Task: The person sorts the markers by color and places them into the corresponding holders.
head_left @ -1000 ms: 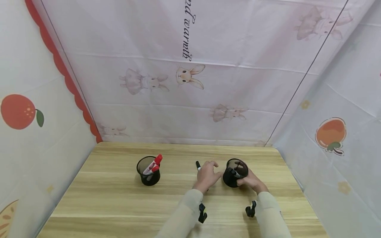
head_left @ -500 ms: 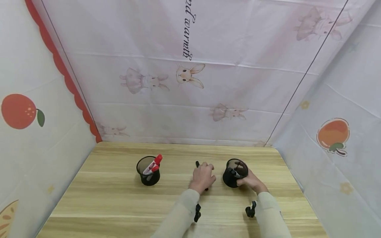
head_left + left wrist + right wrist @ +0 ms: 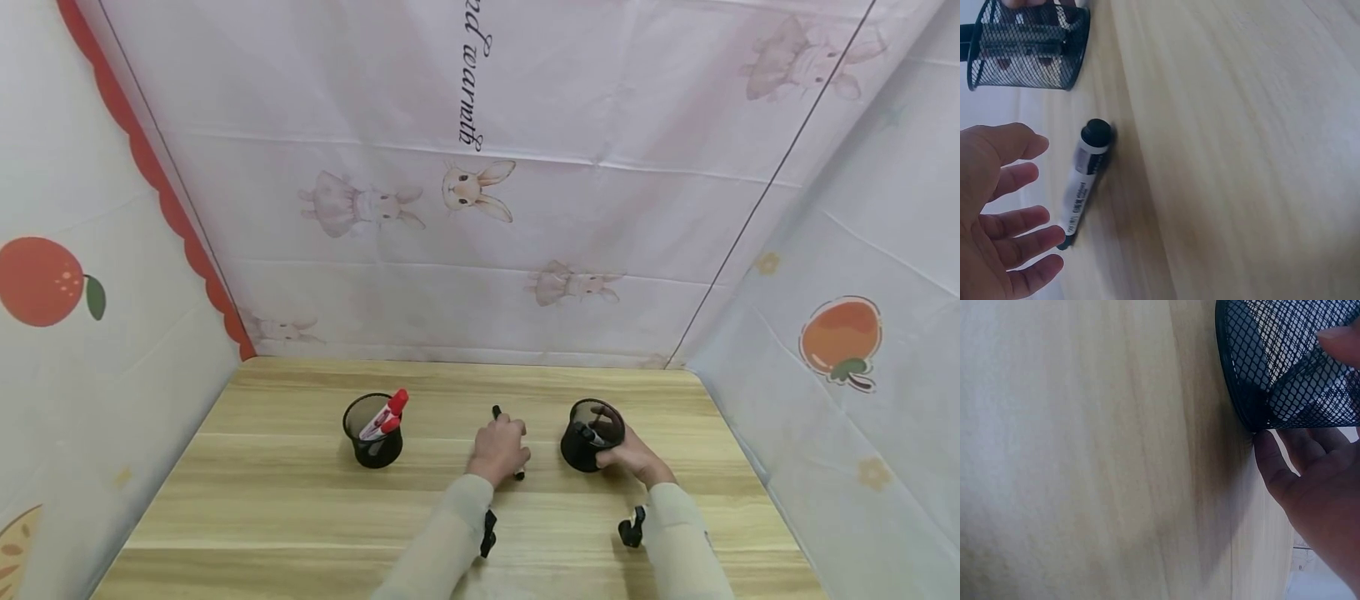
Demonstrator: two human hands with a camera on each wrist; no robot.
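A white marker with a black cap lies on the wooden table. My left hand hovers over it in the head view, covering its middle. In the left wrist view the fingers are spread and loosely bent, with a gap between the thumb and the marker. My right hand holds a black mesh pen holder from its right side. In the right wrist view the thumb lies against the mesh, and other fingers reach round the far side. A black-capped marker leans inside this holder.
To the left stands a second black mesh pen holder with red-capped markers in it. The wooden table ends at a printed cloth backdrop, with cloth on both sides too.
My left hand has shifted left and come over the marker on the table, uncovering the marker's near end. The right hand and its pen holder have stayed in place.
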